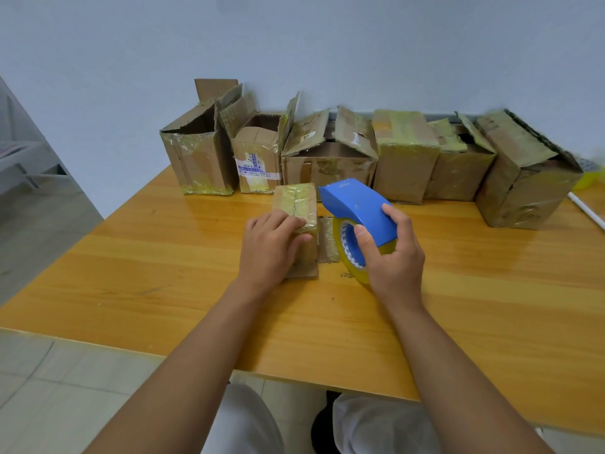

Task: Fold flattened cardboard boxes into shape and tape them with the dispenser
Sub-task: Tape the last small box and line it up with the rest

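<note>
The left hand (271, 244) is down on the small cardboard box (296, 204) near the middle of the wooden table (163, 273), fingers curled over its taped top and near edge, holding it in place. Yellowish tape runs along the box's top seam, and a flap (328, 239) lies flat on the table at its right side. Just beside it, the right hand (391, 253) grips the blue tape dispenser (357, 208), thumb hooked into the core of the yellow tape roll (343, 253), fingers wrapped over the blue cover. The dispenser's front end points toward the box's top, close to it; whether it touches cannot be told. Along the wall behind stands a row of worn boxes (360, 152), side by side, most with flaps up, one closed and taped. A white rod (587, 211) lies at the table's right edge.
</note>
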### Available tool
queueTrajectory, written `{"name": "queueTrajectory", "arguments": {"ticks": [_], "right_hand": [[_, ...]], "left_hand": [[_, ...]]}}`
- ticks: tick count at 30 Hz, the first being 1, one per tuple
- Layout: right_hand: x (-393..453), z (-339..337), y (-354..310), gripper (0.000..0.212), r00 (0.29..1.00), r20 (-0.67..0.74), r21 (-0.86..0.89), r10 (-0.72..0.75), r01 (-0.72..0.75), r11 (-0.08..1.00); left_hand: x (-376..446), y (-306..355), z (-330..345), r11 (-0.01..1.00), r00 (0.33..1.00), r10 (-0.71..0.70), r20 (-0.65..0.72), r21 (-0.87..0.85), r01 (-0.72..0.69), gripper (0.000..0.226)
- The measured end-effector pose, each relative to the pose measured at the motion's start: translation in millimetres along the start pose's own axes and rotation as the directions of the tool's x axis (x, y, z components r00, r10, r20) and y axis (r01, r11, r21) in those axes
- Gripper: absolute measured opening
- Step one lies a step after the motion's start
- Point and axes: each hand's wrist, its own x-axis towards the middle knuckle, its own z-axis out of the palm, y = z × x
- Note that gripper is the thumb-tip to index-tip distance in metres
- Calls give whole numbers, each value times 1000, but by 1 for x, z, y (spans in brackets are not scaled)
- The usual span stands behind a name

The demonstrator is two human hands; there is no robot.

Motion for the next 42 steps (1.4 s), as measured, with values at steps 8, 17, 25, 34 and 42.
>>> {"name": "queueTrajectory", "arguments": {"ticks": [8, 17, 25, 34, 42], "right_hand": [[0, 0, 3, 62, 1000, 0, -7, -10, 10, 1000], [0, -1, 2, 62, 1000, 4, -9, -10, 10, 1000], [-1, -2, 2, 61, 1000, -6, 7, -8, 8, 1000], [0, -1, 4, 58, 1000, -4, -4, -11, 11, 1000], [0, 0, 4, 59, 1000, -3, 0, -12, 12, 1000]], "left_hand": [[6, 12, 6, 992, 993, -107, -55, 59, 110, 26], [7, 9, 9, 996, 997, -74, -5, 40, 74, 19], [-1, 12, 16, 993, 992, -115, -41, 7, 116, 25], [3, 9, 10, 990, 987, -138, -78, 4, 139, 12], [12, 20, 3, 942, 949, -311, -52, 116, 315, 23]]}}
